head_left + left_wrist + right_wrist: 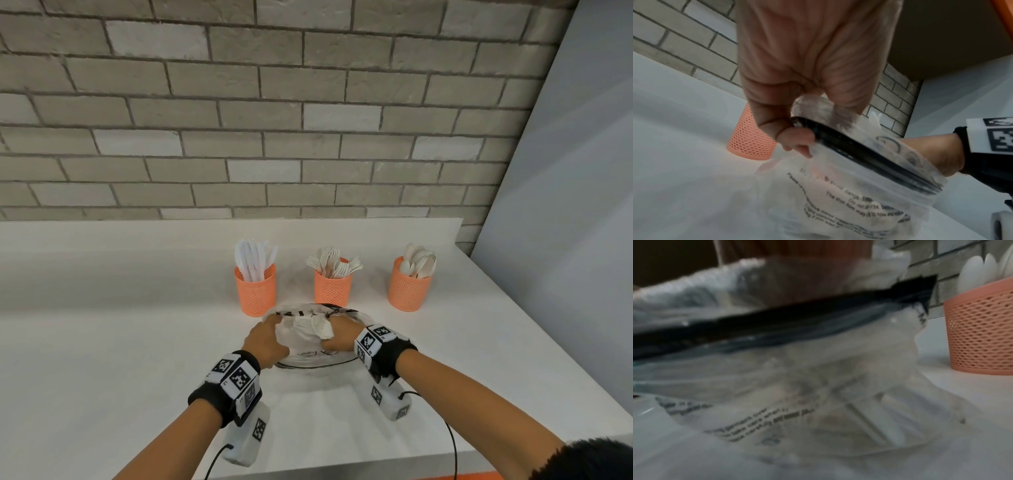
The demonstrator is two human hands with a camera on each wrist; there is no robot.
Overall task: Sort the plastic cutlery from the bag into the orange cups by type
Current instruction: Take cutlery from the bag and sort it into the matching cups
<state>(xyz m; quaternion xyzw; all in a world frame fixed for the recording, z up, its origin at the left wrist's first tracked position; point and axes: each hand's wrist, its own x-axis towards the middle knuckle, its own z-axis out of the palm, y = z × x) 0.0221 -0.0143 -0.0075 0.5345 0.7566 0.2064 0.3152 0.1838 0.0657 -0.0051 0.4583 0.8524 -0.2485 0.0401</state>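
A clear plastic bag (pixel 308 356) with a black zip strip (pixel 859 154) lies on the white counter in front of three orange mesh cups. The left cup (pixel 256 291) holds knives, the middle cup (pixel 333 287) forks and the right cup (pixel 409 291) spoons. My left hand (pixel 274 330) pinches the bag's rim at the left end of the strip (pixel 797 136). My right hand (pixel 337 339) reaches into the bag's mouth and its fingers curl round white cutlery (pixel 318 327). Which type it is I cannot tell. In the right wrist view the right hand (pixel 809 275) shows only dimly through the plastic.
The white counter (pixel 120 325) runs wide to the left and ends at a brick wall (pixel 308 102) behind the cups. A grey panel (pixel 565 205) borders the right side. The counter's front edge (pixel 342 469) lies close to my forearms. Cables hang from both wrist units.
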